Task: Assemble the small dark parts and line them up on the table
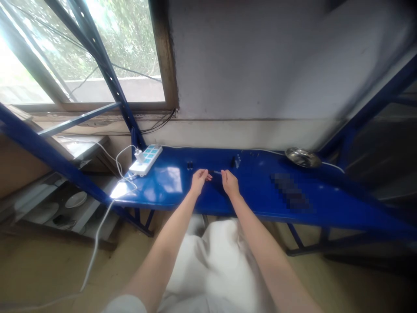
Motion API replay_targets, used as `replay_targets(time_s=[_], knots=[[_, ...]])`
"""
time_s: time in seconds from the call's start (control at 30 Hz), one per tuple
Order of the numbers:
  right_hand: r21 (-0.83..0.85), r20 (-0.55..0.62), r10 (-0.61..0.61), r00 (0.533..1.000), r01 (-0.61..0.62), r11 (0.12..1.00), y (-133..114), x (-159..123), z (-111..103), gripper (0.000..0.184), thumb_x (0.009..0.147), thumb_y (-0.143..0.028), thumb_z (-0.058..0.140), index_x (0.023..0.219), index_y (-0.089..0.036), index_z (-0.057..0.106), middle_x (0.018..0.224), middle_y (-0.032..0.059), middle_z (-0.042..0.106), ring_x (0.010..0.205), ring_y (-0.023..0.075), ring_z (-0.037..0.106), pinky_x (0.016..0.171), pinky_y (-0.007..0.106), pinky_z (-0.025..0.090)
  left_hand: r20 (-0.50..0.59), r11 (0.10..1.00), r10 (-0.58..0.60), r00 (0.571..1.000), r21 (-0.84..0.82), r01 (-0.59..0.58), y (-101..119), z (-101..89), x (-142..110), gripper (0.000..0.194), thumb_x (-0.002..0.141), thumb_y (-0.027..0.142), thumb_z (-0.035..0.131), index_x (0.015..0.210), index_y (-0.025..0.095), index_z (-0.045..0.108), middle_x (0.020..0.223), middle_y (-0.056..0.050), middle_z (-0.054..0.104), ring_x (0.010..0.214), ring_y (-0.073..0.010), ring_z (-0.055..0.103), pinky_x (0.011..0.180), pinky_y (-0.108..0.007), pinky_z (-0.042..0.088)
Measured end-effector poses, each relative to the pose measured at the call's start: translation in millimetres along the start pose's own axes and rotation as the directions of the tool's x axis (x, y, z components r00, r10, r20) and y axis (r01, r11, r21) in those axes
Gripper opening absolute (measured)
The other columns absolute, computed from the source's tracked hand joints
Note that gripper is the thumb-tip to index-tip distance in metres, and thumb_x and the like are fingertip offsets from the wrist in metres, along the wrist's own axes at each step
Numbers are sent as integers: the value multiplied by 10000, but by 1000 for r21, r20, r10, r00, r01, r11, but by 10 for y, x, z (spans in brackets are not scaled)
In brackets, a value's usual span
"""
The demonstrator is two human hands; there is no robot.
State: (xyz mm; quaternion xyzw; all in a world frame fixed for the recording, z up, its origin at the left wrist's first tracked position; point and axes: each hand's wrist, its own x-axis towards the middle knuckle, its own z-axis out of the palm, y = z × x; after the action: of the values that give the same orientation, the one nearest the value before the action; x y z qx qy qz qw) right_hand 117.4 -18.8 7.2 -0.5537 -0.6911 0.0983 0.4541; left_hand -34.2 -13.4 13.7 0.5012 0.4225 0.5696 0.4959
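Right hand (230, 182): we pinch a thin stick (216, 172) narrowly at the fingertips.
Left hand (199, 180): our fingers curl just beside the stick's free end; we cannot tell whether they grip it.
Steel dish (302, 157): at the far edge of the blue bench (260, 184), contents unclear.
Small dark pieces (190, 165): on the bench, beyond our left hand.

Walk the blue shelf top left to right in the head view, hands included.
white power strip → pair of small dark objects → left hand → right hand → metal dish
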Motion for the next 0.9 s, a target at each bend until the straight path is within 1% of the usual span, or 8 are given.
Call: replay_targets(time_s=[0.17, 0.27, 0.37, 0.47, 0.53, 0.7, 0.8, 0.9], knots=[[45, -80, 45, 996, -42, 998, 13, -7, -13, 410, 904, -462, 238, 734, -194, 497, 681, 37, 554, 610, 145, 501, 573, 251, 378, -12, 999, 3, 1000, 46, -3, -4, 7, 0, 263, 772, 387, 558, 804, 127, 579, 681, -46, 634, 595, -112, 577, 649, -275, 462], [47, -85, 13, 996, -9, 999, 7, 2, -12, 381, 903, -442, 261, 784, -193, 524, 766, 52, 575, 685, 154, 521, 628, 261, 403, 35, 994, -21, 999, 111, 17, -4, 14, 1, 262, 737, 367, 605, 831, 122, 593, 671, -44, 635, 590, -113, 575, 651, -279, 463], [15, 2, -67, 998, 67, 998, -14, 21, 0, 340, 897, -423, 300, 791, -200, 534, 801, 55, 563, 708, 158, 513, 640, 268, 410, 108, 989, -29, 994, 149, 13, 0, 18, -4, 281, 711, 374, 633, 827, 118, 611, 673, -46, 637, 586, -113, 571, 649, -278, 463], [-21, 125, -112, 986, 115, 993, -31, 39, 18, 307, 895, -397, 327, 801, -203, 544, 813, 56, 556, 683, 160, 502, 613, 275, 410, 102, 994, -16, 995, 110, 5, -4, 20, -3, 291, 719, 381, 623, 836, 115, 611, 682, -45, 637, 593, -110, 572, 649, -275, 465], [-46, 176, -139, 975, 149, 988, -31, 47, 29, 291, 897, -372, 334, 813, -201, 554, 826, 60, 558, 680, 164, 502, 607, 282, 410, 87, 997, -12, 996, 74, 6, -12, 21, 3, 295, 719, 374, 623, 855, 112, 607, 690, -44, 637, 596, -109, 573, 649, -274, 468], [-54, 219, -223, 950, 240, 969, 6, 48, 59, 267, 895, -327, 357, 849, -194, 583, 841, 65, 565, 742, 178, 521, 648, 295, 421, 83, 997, -16, 996, 82, 9, -37, 17, 16, 317, 710, 366, 635, 895, 109, 607, 730, -47, 636, 595, -101, 567, 651, -270, 467], [-41, 245, -218, 945, 235, 971, 23, 43, 70, 271, 896, -319, 358, 855, -194, 594, 818, 57, 570, 725, 174, 521, 642, 296, 425, 99, 992, -7, 995, 126, -6, -40, 4, 17, 313, 739, 402, 597, 870, 118, 616, 718, -36, 620, 589, -93, 555, 634, -251, 453], [-24, 271, -217, 938, 232, 973, 19, 36, 67, 285, 898, -300, 340, 866, -201, 605, 819, 54, 582, 726, 171, 528, 644, 299, 430, 127, 992, 2, 992, 124, -18, -28, -8, 14, 310, 788, 425, 522, 804, 127, 605, 645, -13, 577, 547, -81, 524, 577, -222, 423]])
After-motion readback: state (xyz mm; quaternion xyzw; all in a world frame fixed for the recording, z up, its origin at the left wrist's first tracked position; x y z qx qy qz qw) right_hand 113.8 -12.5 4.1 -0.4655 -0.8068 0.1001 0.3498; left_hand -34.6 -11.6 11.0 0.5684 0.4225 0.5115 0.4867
